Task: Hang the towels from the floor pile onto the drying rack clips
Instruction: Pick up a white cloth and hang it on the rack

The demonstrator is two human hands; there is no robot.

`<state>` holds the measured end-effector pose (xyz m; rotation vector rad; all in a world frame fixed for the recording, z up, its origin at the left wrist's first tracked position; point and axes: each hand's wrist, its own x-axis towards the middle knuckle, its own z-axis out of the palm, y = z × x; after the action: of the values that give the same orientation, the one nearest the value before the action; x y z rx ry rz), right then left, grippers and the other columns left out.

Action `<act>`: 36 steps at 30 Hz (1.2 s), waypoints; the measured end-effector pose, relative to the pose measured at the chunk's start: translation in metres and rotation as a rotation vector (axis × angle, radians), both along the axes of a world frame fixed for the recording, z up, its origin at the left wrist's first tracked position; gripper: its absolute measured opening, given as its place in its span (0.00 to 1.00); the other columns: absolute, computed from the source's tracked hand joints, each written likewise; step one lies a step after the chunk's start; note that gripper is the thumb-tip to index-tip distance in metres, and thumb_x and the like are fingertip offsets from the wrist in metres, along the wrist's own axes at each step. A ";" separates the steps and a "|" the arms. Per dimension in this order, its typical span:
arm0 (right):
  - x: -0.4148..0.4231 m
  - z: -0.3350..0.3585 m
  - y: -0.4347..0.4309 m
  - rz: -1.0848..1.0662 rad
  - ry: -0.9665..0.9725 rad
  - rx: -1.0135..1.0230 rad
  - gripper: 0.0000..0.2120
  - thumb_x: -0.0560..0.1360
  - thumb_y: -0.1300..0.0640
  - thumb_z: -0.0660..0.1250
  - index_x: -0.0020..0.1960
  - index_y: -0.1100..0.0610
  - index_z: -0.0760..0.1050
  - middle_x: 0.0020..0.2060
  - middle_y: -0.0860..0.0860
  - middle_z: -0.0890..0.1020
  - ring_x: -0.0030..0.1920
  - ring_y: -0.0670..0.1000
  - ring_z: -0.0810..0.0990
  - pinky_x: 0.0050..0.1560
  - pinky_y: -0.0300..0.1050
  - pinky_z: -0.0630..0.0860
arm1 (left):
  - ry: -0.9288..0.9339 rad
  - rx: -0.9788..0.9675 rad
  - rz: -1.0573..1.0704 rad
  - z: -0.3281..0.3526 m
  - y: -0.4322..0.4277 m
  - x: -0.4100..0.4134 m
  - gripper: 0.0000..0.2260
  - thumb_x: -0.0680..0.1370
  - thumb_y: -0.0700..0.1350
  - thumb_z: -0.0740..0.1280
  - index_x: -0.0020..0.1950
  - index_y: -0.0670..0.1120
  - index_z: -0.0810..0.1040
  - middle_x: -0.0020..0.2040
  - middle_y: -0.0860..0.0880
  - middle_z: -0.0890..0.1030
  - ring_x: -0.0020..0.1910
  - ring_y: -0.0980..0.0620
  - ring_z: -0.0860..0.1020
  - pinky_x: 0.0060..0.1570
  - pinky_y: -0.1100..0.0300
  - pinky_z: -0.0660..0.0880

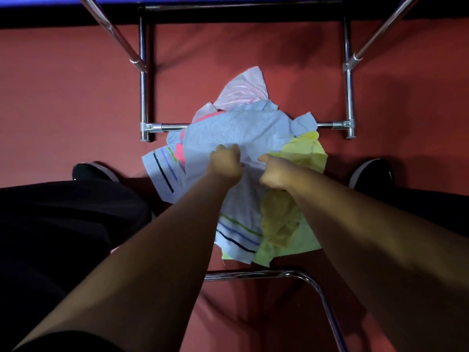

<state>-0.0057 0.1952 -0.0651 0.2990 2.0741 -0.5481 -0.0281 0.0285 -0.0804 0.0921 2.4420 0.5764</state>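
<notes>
Now your left hand (225,161) and right hand (275,171) each pinch the blue towel (241,125).
It tops the pile (302,153) on the floor (63,97), over the rack base bar (175,127). Soft, light, limp: grab a hem corner, not mid-cloth.

Rack tubing (143,97): polished chrome metal, glossy glints. Blue towel (236,128): matt terry cloth, nubby. Pink towel (243,90) at its 12 o'clock: smoother, faint sheen. Yellow towel (304,151) at 4 o'clock: thin, crumpled, matt. Floor (63,97): red, matt, felt-like.
</notes>
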 end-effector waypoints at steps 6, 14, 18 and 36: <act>-0.014 0.014 -0.010 -0.048 0.171 0.023 0.23 0.79 0.45 0.71 0.70 0.52 0.76 0.66 0.59 0.80 0.65 0.62 0.79 0.64 0.52 0.77 | 0.106 0.203 0.157 0.041 0.007 -0.034 0.08 0.84 0.44 0.66 0.56 0.39 0.72 0.44 0.43 0.77 0.47 0.41 0.77 0.48 0.50 0.67; -0.042 0.083 -0.005 -0.828 0.268 -0.269 0.16 0.79 0.55 0.66 0.65 0.58 0.78 0.57 0.60 0.84 0.58 0.62 0.85 0.61 0.59 0.83 | 0.088 0.212 0.159 0.104 -0.002 -0.044 0.18 0.81 0.63 0.67 0.59 0.49 0.79 0.46 0.51 0.80 0.50 0.47 0.78 0.53 0.56 0.71; -0.036 0.135 -0.005 -1.020 0.296 -0.518 0.14 0.79 0.60 0.67 0.64 0.57 0.76 0.54 0.59 0.84 0.49 0.61 0.88 0.42 0.56 0.88 | 0.091 0.198 -0.004 0.142 0.001 -0.034 0.23 0.82 0.63 0.65 0.61 0.44 0.77 0.57 0.44 0.82 0.55 0.43 0.78 0.54 0.53 0.71; -0.004 0.375 -0.019 -1.014 0.276 -0.765 0.17 0.79 0.73 0.56 0.34 0.62 0.72 0.30 0.56 0.74 0.28 0.50 0.75 0.23 0.40 0.78 | -0.051 0.381 -0.227 0.360 -0.004 0.009 0.20 0.66 0.38 0.67 0.57 0.47 0.80 0.51 0.41 0.83 0.44 0.49 0.78 0.44 0.52 0.77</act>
<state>-0.0093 0.1762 0.3101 0.8392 1.6657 -1.9995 -0.0196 0.0244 0.2793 0.4966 2.2050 0.9186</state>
